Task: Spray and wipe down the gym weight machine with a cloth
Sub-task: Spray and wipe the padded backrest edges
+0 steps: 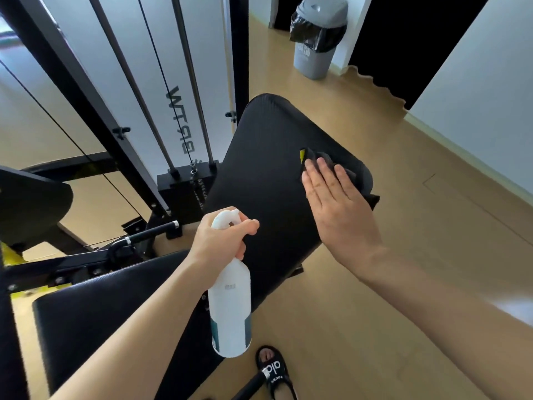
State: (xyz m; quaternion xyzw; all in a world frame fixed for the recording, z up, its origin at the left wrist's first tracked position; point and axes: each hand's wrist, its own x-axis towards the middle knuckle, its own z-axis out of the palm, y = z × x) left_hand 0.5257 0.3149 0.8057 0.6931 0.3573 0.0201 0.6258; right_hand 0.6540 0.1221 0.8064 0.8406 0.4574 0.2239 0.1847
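The weight machine's black padded backrest [268, 157] slants up through the middle of the view, with its seat pad [101, 298] lower left. My right hand [334, 197] lies flat with straight fingers on a dark cloth [323, 158], pressing it against the pad's right side. A small yellow tag shows at the cloth's far corner. My left hand [222, 238] grips the neck of a white spray bottle [230, 301], a finger on the trigger. The bottle hangs upright beside the pad's lower edge.
The machine's black frame [72, 90], guide rods, cable and weight stack [184, 189] stand at the left and rear. A handle bar [150, 235] juts out low left. A grey lidded bin [317, 39] stands on the wooden floor behind. My sandalled foot [274, 370] is below.
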